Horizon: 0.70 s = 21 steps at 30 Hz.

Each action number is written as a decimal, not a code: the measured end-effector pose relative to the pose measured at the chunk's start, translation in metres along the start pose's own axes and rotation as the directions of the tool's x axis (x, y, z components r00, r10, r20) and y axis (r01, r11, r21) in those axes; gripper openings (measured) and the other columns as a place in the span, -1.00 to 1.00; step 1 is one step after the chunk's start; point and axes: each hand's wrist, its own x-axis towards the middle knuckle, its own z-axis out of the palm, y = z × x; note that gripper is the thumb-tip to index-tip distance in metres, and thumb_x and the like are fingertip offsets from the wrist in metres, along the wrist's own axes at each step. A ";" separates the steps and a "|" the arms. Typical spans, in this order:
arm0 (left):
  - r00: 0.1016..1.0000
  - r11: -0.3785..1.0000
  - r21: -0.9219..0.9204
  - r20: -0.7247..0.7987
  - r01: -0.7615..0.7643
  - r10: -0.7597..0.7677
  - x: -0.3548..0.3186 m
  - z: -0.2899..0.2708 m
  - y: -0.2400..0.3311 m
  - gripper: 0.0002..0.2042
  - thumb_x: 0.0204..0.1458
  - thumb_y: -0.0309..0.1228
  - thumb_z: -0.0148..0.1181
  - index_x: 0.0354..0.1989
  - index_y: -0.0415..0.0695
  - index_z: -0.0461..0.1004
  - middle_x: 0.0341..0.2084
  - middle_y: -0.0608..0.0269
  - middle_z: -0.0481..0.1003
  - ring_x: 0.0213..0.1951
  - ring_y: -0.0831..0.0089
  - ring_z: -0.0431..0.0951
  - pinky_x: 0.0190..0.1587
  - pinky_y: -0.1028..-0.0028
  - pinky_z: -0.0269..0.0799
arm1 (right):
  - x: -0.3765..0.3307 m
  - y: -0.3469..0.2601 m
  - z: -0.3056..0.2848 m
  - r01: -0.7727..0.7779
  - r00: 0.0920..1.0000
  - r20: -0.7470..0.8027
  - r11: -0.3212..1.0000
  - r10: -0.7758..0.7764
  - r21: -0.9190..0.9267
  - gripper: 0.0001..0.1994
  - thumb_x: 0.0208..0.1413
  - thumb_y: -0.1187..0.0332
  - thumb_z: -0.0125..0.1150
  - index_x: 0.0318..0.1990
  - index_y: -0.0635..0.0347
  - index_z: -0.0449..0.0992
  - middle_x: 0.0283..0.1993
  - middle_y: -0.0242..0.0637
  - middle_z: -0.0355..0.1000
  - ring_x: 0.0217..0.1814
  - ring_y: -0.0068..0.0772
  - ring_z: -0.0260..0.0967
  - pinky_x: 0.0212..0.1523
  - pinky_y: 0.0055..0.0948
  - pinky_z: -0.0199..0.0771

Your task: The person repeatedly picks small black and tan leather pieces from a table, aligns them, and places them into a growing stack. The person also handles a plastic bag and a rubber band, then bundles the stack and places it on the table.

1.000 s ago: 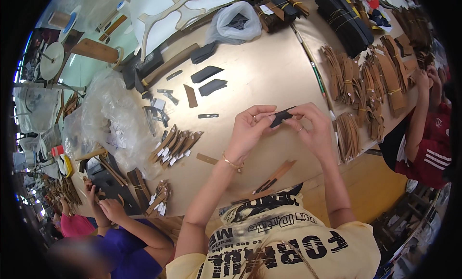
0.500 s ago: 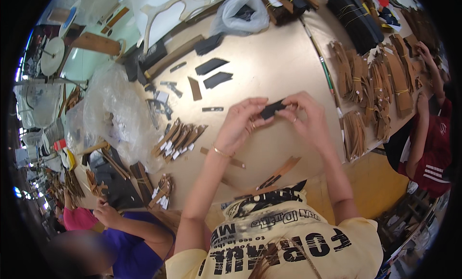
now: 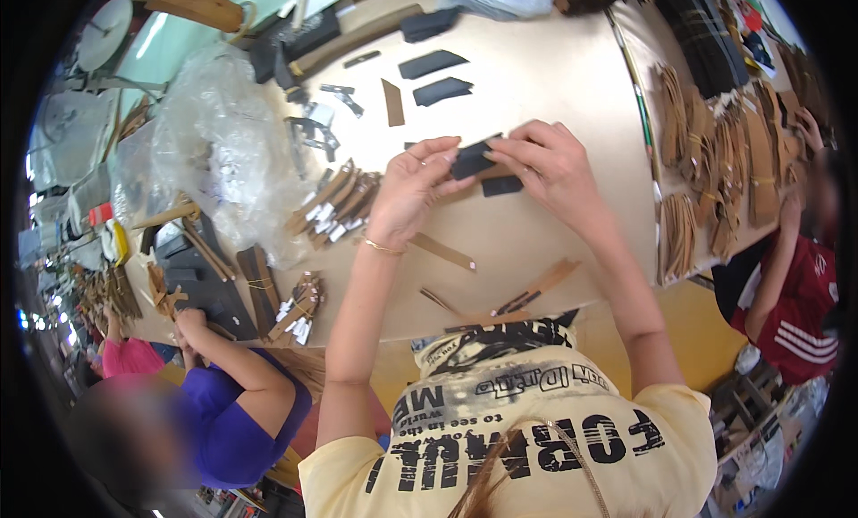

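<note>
two hands (image 3: 411, 187) (image 3: 551, 167) pinch black material (image 3: 472, 161), maybe leather

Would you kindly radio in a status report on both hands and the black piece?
Left hand and right hand pinching the black piece, one at each end. Ends partly covered. Dark patch just below; cannot tell if joined.

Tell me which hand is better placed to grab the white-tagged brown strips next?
Left hand, I think: the strips lie on its side. The right hand is farther, beyond the black piece. Both hold that piece, so the left should let go first.
</note>
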 end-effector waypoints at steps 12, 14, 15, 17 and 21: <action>0.980 0.956 0.218 0.049 -0.197 0.191 -0.005 0.035 -0.018 -0.75 0.24 -0.49 0.08 0.03 -0.36 0.43 -0.22 0.21 0.56 -0.20 0.56 0.59 -0.08 0.48 0.64 | -0.073 -0.010 -0.062 -0.479 0.871 0.182 0.871 0.457 0.105 -0.76 -0.03 0.45 0.42 -0.20 0.27 0.54 -0.33 -0.29 0.43 -0.32 -0.43 0.36 -0.25 -0.49 0.37; 0.976 0.947 0.237 0.041 -0.218 0.214 0.004 0.042 -0.017 -0.77 0.23 -0.51 0.09 0.00 -0.37 0.44 -0.22 0.19 0.56 -0.20 0.55 0.59 -0.08 0.49 0.63 | -0.080 -0.013 -0.063 -0.508 0.860 0.109 0.855 0.498 0.103 -0.74 -0.03 0.45 0.42 -0.17 0.26 0.55 -0.31 -0.30 0.44 -0.31 -0.45 0.35 -0.25 -0.50 0.36; 0.974 0.949 0.222 0.053 -0.225 0.219 0.008 0.046 -0.017 -0.77 0.23 -0.51 0.09 0.00 -0.37 0.45 -0.21 0.19 0.56 -0.19 0.55 0.59 -0.09 0.49 0.63 | -0.079 -0.015 -0.062 -0.505 0.863 0.054 0.858 0.502 0.097 -0.73 -0.04 0.46 0.43 -0.16 0.25 0.55 -0.29 -0.30 0.44 -0.30 -0.46 0.35 -0.25 -0.50 0.36; 0.974 0.951 0.211 0.069 -0.224 0.214 0.011 0.054 -0.017 -0.77 0.21 -0.53 0.12 0.01 -0.37 0.44 -0.21 0.17 0.56 -0.20 0.55 0.59 -0.10 0.52 0.62 | -0.072 -0.016 -0.058 -0.457 0.885 -0.041 0.883 0.463 0.107 -0.72 -0.05 0.47 0.43 -0.14 0.23 0.56 -0.26 -0.30 0.44 -0.28 -0.45 0.36 -0.25 -0.50 0.37; 0.976 0.955 0.205 0.088 -0.216 0.202 0.005 0.063 -0.020 -0.77 0.20 -0.54 0.12 -0.01 -0.40 0.44 -0.23 0.13 0.56 -0.24 0.56 0.58 -0.22 0.60 0.58 | -0.046 -0.018 -0.040 -0.273 0.955 -0.088 0.955 0.284 0.116 -0.72 -0.08 0.50 0.44 -0.15 0.20 0.58 -0.21 -0.29 0.43 -0.20 -0.38 0.42 -0.19 -0.44 0.44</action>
